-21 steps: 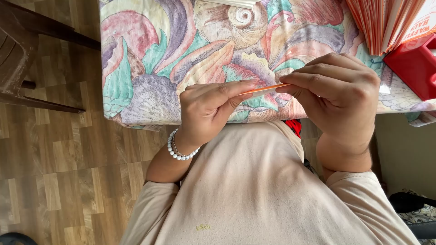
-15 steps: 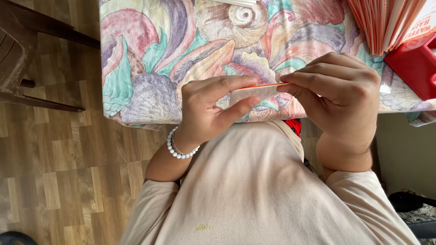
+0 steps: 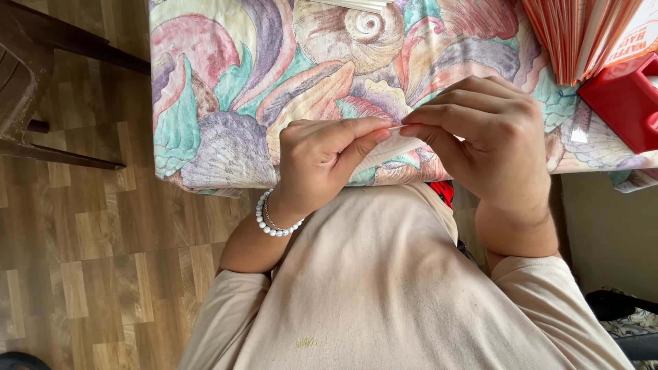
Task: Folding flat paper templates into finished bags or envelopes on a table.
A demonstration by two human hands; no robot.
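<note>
Since a moment ago, the paper (image 3: 392,145) has turned its pale face up and its orange edge no longer shows. At frame left stands a dark chair (image 3: 31,82). Near the centre, my left hand (image 3: 322,161) pinches the paper's near end between thumb and forefinger, steadying it above the tablecloth (image 3: 226,103). My right hand (image 3: 483,140) pinches the other end, fingers curled, keeping it taut. At upper right sit the paper stack (image 3: 576,34) and red box (image 3: 624,99).

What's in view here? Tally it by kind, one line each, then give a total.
Hands pinching the folded white paper: 2, left hand and right hand
Folded white paper: 1
Bead bracelet: 1
Shell-patterned tablecloth: 1
Stack of orange-edged sheets: 1
Red box: 1
Dark chair: 1
Total: 8
</note>
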